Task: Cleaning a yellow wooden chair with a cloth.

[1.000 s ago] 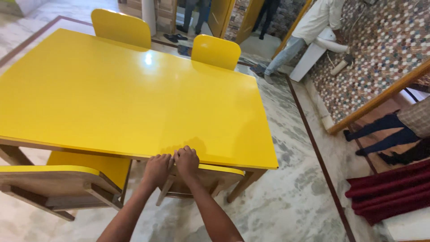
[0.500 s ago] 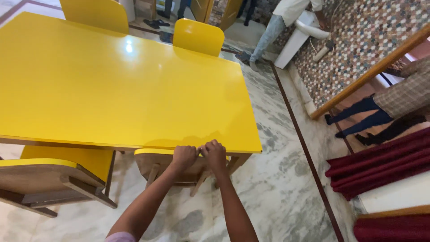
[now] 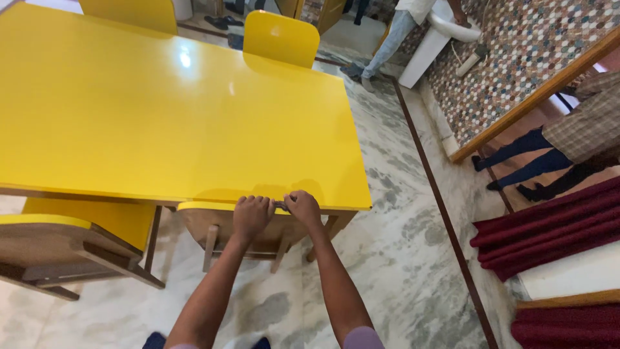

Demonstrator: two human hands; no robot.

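Both hands, left hand (image 3: 250,217), right hand (image 3: 301,207), gripping chair backrest (image 3: 213,223) top, at table (image 3: 161,110) edge.

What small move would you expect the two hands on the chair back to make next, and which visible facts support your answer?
Probably a short pull of the chair back toward the person. Left hand and right hand both close over its yellow top edge, side by side, and the chair sits tucked under the near edge of the yellow table, with bare marble floor behind it. This is a judgement only.
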